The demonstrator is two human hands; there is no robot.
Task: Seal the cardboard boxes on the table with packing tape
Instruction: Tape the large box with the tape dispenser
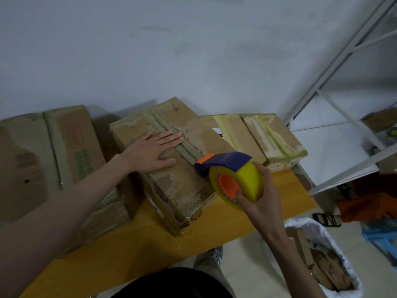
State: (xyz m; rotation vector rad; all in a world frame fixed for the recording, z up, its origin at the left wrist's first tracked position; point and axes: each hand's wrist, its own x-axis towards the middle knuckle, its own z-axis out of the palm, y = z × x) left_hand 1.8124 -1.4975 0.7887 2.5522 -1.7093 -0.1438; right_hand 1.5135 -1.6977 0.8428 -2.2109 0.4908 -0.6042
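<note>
While the left hand [153,150] lies flat on the box [171,168], the right hand [261,196] grips the tape dispenser [232,175].

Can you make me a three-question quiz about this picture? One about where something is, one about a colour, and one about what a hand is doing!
1. Where does the left hand rest?
A. on top of the middle box
B. on the bare table
C. inside the white bag

2. What colour is the tape roll?
A. red
B. yellow
C. green

3. What is the right hand doing?
A. hanging open, holding nothing
B. pressing flat on a box
C. gripping the tape dispenser

Answers:
1. A, its straight fingers lie flat across the box's taped top.
2. B, the roll is bright yellow with an orange core, under a blue cover.
3. C, the fingers curl round the roll, held at the box's right edge over the table.
</note>
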